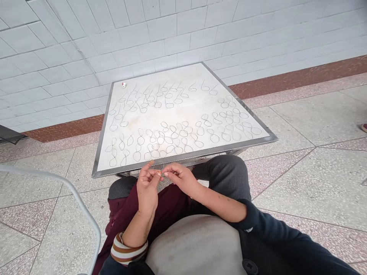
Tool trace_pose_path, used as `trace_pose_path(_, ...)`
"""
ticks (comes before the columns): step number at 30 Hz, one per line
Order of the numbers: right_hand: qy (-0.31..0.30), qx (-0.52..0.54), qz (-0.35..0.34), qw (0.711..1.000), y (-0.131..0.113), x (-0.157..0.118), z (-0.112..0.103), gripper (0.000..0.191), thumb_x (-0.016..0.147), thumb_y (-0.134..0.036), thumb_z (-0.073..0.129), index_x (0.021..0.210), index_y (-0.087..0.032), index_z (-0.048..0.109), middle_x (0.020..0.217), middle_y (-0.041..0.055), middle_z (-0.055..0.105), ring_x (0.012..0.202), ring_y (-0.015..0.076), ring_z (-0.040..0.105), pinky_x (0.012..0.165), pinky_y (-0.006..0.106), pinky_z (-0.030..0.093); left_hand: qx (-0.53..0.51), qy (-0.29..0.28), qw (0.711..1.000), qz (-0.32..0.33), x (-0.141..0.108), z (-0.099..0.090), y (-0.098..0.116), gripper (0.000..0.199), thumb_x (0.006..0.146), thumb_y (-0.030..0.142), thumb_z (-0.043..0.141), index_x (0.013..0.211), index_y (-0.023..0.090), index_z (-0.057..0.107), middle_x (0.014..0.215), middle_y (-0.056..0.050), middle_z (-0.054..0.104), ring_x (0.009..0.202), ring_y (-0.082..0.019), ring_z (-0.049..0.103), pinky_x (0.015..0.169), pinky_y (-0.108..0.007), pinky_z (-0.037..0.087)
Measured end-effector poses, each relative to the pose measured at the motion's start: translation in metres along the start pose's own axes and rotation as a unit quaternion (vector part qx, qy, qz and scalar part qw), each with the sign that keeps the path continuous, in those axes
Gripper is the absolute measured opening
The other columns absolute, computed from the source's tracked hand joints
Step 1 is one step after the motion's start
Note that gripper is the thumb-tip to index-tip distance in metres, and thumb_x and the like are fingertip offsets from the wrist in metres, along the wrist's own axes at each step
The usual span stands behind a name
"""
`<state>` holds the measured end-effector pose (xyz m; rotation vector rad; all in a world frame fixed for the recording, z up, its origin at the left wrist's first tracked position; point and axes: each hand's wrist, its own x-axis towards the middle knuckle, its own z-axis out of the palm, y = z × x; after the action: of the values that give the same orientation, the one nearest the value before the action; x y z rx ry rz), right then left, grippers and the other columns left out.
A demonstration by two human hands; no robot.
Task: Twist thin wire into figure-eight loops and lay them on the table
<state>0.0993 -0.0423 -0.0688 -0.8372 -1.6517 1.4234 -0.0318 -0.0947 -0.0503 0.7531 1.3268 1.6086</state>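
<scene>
Just in front of the table's near edge, my left hand [149,183] and my right hand [177,176] meet at the fingertips. Both pinch a thin wire loop [163,166], whose curve shows faintly above the fingers. Where the fingertips press together, the wire is too small to make out clearly. On the white table [183,111] beyond lie several wires bent into figure-eight shapes [200,130], mostly in the near half. Farther back are several wires with a single loop and a straight tail [164,88].
A small white and red object [124,84] sits at the table's far left corner. The table has a metal rim [237,144] and stands against a tiled wall [160,42]. At the left is a curved grey metal tube [77,194]. Part of a shoe [364,127] shows at the far right.
</scene>
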Motion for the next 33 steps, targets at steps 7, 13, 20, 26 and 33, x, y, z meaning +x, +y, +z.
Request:
trace_pose_path(7,-0.032,0.152,0.084,0.984,-0.008,0.000,0.001,0.019,0.087,-0.037,0.059,0.093,-0.019,0.059,0.070,-0.0045,0.055,0.052,0.0064,0.044,0.049,0.020,0.039,-0.095,-0.008,0.995,-0.040,0.001,0.000,0.003,0.047,0.073,0.020,0.076,0.118,0.022,0.060,0.077,0.003,0.064,0.068,-0.008,0.058,0.071,-0.023,0.048)
trace_pose_path(13,-0.001,0.144,0.083,0.986,-0.011,0.001,0.004,0.021,0.084,-0.039,0.063,0.089,-0.019,0.059,0.066,-0.0050,0.055,0.048,0.0060,0.043,0.045,0.019,0.039,-0.106,-0.024,0.993,-0.043,0.000,0.000,0.004,0.045,0.075,0.020,0.075,0.117,0.022,0.061,0.081,0.002,0.066,0.070,-0.008,0.059,0.075,-0.023,0.048)
trace_pose_path(20,0.022,0.100,0.059,0.993,-0.015,-0.001,0.003,0.018,0.084,-0.037,0.063,0.091,-0.021,0.063,0.072,-0.0013,0.059,0.056,0.0097,0.050,0.048,0.021,0.045,-0.109,-0.020,0.993,-0.045,0.002,-0.002,0.001,0.042,0.075,0.019,0.074,0.115,0.022,0.062,0.082,0.001,0.066,0.075,-0.010,0.060,0.077,-0.025,0.048)
trace_pose_path(26,-0.017,0.114,0.035,0.993,-0.013,-0.002,-0.001,0.029,0.094,-0.043,0.049,0.102,-0.021,0.065,0.083,0.0016,0.062,0.061,0.0100,0.052,0.056,0.024,0.048,-0.148,-0.030,0.985,-0.081,0.003,-0.002,0.004,0.042,0.072,0.017,0.076,0.113,0.022,0.064,0.078,0.002,0.064,0.074,-0.009,0.061,0.075,-0.024,0.050)
trace_pose_path(33,-0.029,0.109,0.039,0.993,-0.008,0.004,-0.010,0.028,0.087,-0.035,0.063,0.112,-0.024,0.064,0.108,0.0038,0.062,0.097,0.0159,0.056,0.087,0.032,0.048,-0.151,-0.085,0.976,-0.135,0.000,0.002,0.008,0.050,0.072,0.015,0.077,0.118,0.024,0.061,0.077,0.002,0.064,0.068,-0.008,0.058,0.066,-0.020,0.048)
